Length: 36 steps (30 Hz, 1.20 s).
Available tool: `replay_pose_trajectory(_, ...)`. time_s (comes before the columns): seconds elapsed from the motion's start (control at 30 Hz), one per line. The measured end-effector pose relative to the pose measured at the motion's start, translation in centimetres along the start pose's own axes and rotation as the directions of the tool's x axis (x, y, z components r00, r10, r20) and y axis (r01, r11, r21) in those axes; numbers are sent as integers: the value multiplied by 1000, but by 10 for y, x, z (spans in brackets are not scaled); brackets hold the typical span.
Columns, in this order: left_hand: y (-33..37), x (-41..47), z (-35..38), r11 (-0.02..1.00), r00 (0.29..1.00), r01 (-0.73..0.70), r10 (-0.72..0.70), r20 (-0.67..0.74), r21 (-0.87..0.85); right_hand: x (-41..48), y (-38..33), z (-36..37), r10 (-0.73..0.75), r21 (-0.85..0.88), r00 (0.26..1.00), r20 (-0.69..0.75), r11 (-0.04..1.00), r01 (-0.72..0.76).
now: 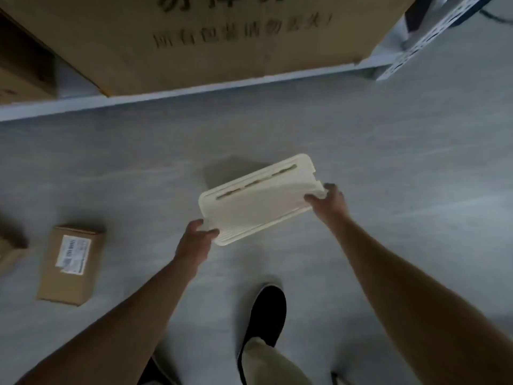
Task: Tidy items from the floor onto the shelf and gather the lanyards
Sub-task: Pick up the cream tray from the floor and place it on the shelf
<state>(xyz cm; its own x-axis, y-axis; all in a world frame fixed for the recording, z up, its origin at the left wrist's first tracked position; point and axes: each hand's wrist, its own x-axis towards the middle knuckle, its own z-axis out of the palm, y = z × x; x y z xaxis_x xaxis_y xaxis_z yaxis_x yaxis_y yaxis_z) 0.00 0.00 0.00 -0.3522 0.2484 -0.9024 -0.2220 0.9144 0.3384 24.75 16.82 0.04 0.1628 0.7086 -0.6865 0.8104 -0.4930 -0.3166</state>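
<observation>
A flat white plastic tray with long slots near its far edge hangs tilted above the grey floor. My left hand grips its near left corner. My right hand grips its right end. The tray casts a shadow on the floor behind it. A small brown cardboard box with a white label lies on the floor to the left. The shelf's pale front edge runs across the top of the view. No lanyards are in view.
A large printed cardboard box fills the low shelf, with smaller boxes at its left. A perforated shelf post stands at the upper right. My black shoe is below the tray. Another box edge shows at far left.
</observation>
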Motion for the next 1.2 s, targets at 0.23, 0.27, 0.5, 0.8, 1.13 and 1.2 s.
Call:
replay_pose_trajectory(0.23, -1, 56, 30, 948, 994, 104, -90, 59, -300, 61, 5, 33, 54, 235, 993, 108, 969, -78)
replay_pose_trajectory(0.27, -1, 53, 28, 951, 995, 94, -84, 45, -296, 55, 4, 32, 49, 226, 995, 90, 972, -68)
replay_pose_trajectory(0.5, 25, -64, -25, 986, 993, -72, 56, -108, -153, -59, -29, -27, 7, 256, 1000, -28, 967, 0)
replay_pose_trajectory(0.8, 130, -367, -154, 947, 905, -307, 323, -277, 99, -328, -152, -227, -144, 286, 975, -167, 940, 187)
replay_pose_trajectory(1.13, 244, -590, -263, 854, 758, -516, 491, -430, 65, -499, -266, -363, -375, 346, 898, -229, 831, 435)
replay_pose_trajectory(1.2, 260, -608, -278, 843, 739, -535, 498, -454, 54, -512, -286, -373, -416, 376, 875, -246, 791, 482)
